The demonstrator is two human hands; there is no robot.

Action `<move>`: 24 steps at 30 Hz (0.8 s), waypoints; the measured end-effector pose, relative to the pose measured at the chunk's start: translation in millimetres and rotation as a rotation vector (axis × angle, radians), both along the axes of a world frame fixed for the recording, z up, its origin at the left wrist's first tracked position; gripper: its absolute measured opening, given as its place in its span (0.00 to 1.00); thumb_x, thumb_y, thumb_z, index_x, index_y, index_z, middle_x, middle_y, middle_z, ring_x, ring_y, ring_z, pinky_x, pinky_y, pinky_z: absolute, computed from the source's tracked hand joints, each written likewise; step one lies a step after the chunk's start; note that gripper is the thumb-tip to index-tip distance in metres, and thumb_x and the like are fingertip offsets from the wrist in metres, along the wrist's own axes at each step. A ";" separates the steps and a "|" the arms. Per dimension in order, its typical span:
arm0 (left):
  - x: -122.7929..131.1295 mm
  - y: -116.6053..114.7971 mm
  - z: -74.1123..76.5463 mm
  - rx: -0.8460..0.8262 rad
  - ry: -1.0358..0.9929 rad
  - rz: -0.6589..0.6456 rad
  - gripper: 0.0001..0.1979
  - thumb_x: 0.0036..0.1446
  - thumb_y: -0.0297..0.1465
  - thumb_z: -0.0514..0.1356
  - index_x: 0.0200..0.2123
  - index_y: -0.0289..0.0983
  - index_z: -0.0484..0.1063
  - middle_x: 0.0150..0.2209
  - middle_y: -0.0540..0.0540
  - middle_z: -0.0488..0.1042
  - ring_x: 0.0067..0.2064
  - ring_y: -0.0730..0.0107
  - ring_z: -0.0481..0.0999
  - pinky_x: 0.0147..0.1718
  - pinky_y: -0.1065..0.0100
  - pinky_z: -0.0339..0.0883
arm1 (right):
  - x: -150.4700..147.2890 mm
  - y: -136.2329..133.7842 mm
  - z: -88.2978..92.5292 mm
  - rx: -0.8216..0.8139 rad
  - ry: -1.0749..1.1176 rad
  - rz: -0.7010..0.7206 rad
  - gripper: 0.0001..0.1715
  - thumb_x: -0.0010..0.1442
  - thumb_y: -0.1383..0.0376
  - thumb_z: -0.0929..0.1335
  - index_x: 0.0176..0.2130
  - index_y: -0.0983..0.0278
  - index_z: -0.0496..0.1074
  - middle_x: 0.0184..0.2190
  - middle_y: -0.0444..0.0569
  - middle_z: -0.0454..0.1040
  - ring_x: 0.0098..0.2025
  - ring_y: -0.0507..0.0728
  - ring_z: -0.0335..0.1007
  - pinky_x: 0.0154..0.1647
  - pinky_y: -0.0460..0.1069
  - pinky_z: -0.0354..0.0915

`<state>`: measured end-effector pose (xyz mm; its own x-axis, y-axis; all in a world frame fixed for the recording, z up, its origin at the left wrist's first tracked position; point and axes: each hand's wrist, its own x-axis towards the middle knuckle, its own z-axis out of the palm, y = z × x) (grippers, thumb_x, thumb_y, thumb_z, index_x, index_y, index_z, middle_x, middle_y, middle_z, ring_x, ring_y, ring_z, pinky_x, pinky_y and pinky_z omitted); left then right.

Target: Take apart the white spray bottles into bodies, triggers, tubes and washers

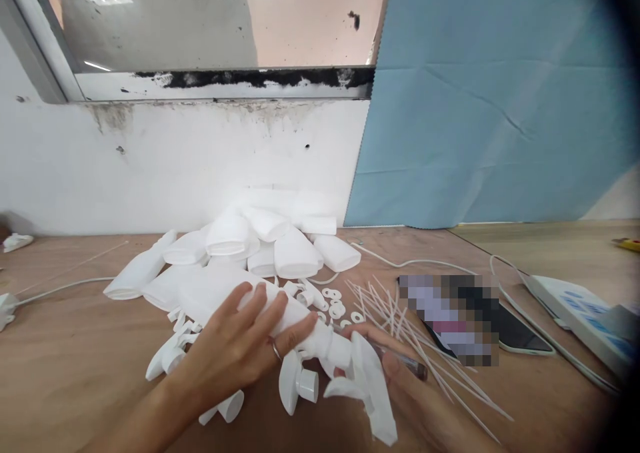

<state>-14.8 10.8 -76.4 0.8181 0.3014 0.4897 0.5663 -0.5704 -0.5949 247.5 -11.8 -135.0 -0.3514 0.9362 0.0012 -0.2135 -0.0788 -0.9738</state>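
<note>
From my remote seat: white wall [175, 163] fills the far side, scuffed and stained beneath the window frame [225, 86]; pane shows ceiling-light reflections. Blue cloth [475, 120] hangs far right, zigzag edge. Brown wood-look surface [60, 360] runs wall to near edge; a paler section sits far right. Pile of white bottles [295, 253] at the far middle, against the wall.

My left hand [245, 333] wears a ring, grip closed over the held bottle [220, 290], which lies tilted at the near middle, neck pointing right. My right hand [405, 386] is at that neck, behind the spray head [373, 386]; can't tell what its grip pinches, fingers partly hidden.

White box [585, 320] with blue markings, right. Dark device [525, 333], partly pixelated, left of it. Loose spray heads [299, 383] near. Thin tubes [400, 326] fanned beyond the right hand. Clear-handled tool [413, 366] along its fingers. Washers [336, 306] scattered mid-surface, smallest.
</note>
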 end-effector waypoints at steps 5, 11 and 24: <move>11.2 -13.6 -7.7 0.010 0.026 -0.065 0.26 0.61 0.29 0.55 0.62 0.43 0.57 0.51 0.43 0.72 0.52 0.51 0.70 0.49 0.52 0.63 | -11.2 -7.9 7.5 -0.310 0.187 0.171 0.21 0.51 0.53 0.73 0.38 0.63 0.67 0.28 0.52 0.77 0.29 0.58 0.75 0.29 0.50 0.67; 0.1 -2.6 1.7 -0.056 -0.016 -0.046 0.27 0.61 0.25 0.55 0.62 0.42 0.56 0.57 0.45 0.68 0.57 0.56 0.65 0.57 0.50 0.55 | -5.5 -1.9 10.1 -0.410 0.224 0.089 0.15 0.50 0.64 0.74 0.32 0.63 0.64 0.27 0.47 0.76 0.29 0.53 0.75 0.30 0.46 0.66; -58.6 -0.1 54.2 -0.848 -0.514 0.241 0.16 0.53 0.43 0.62 0.45 0.48 0.72 0.37 0.53 0.79 0.36 0.64 0.77 0.30 0.69 0.69 | 35.4 16.5 -10.7 0.828 -0.546 -0.274 0.06 0.50 0.65 0.73 0.30 0.54 0.73 0.41 0.48 0.77 0.47 0.65 0.71 0.51 0.63 0.63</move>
<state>-73.4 10.7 -22.2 0.4403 0.8415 0.3131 0.7949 -0.5275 0.2998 282.8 4.7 -145.6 -0.2719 0.7627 0.5869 0.3647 0.6460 -0.6706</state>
